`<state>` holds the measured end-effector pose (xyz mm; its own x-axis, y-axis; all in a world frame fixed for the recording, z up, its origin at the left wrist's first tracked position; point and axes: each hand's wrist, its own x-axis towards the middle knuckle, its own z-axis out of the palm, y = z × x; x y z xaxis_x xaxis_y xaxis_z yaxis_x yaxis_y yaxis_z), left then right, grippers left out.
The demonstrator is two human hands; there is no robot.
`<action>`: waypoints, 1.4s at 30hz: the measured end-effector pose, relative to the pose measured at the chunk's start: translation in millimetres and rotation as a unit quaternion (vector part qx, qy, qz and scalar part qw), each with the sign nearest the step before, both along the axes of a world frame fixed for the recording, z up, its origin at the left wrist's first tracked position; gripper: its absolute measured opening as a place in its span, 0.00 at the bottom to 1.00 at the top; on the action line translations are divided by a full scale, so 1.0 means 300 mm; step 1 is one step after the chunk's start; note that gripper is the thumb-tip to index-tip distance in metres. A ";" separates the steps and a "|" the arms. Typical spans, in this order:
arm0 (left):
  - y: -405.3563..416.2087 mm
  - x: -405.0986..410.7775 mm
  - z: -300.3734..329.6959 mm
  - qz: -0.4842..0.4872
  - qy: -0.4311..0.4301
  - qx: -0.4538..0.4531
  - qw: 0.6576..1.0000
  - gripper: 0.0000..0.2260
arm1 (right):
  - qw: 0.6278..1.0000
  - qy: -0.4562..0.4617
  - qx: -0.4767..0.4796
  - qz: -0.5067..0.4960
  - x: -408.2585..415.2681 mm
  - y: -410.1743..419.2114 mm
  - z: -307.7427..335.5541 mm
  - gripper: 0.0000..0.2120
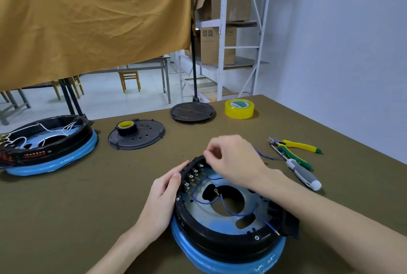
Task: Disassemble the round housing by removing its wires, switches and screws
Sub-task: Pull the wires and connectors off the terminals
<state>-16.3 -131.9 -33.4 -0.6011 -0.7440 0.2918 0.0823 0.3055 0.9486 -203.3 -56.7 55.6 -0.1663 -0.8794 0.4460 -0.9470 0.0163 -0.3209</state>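
The round housing (pixel 220 243), black with a blue base ring, lies open side up at the table's near edge. Blue wires (pixel 233 213) loop across its grey metal plate, and a row of switches (pixel 192 175) lines its upper left rim. My left hand (pixel 164 198) grips the outer rim beside the switches, thumb on top. Over the rim's far end my right hand (pixel 231 159) has its fingers curled and pinches something small by the top switch; what it pinches is hidden.
A second housing (pixel 50 143) with white wires sits far left. Two black round covers (pixel 136 136) (pixel 192 111) lie behind, one bearing a black tape roll (pixel 126 127). Yellow tape (pixel 239 108), pliers (pixel 295 146), a screwdriver (pixel 301 173) and a loose blue wire (pixel 267 155) lie right.
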 end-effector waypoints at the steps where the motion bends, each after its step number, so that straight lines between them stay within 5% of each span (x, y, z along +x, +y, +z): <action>1: 0.002 0.001 0.002 -0.003 0.001 0.002 1.000 0.16 | 0.999 0.022 0.038 0.006 0.029 0.010 -0.010 0.12; 7: 0.008 0.004 0.007 0.004 -0.009 0.002 1.000 0.17 | 0.989 0.075 0.127 -0.024 0.085 0.027 -0.083 0.12; 21: 0.009 0.007 0.012 0.006 -0.023 0.023 0.999 0.17 | 0.959 -0.123 0.248 -0.058 0.045 -0.053 -0.031 0.09; 42: 0.007 0.001 0.006 -0.013 -0.012 0.030 0.999 0.19 | 0.958 -0.181 0.219 -0.030 0.011 -0.032 -0.053 0.09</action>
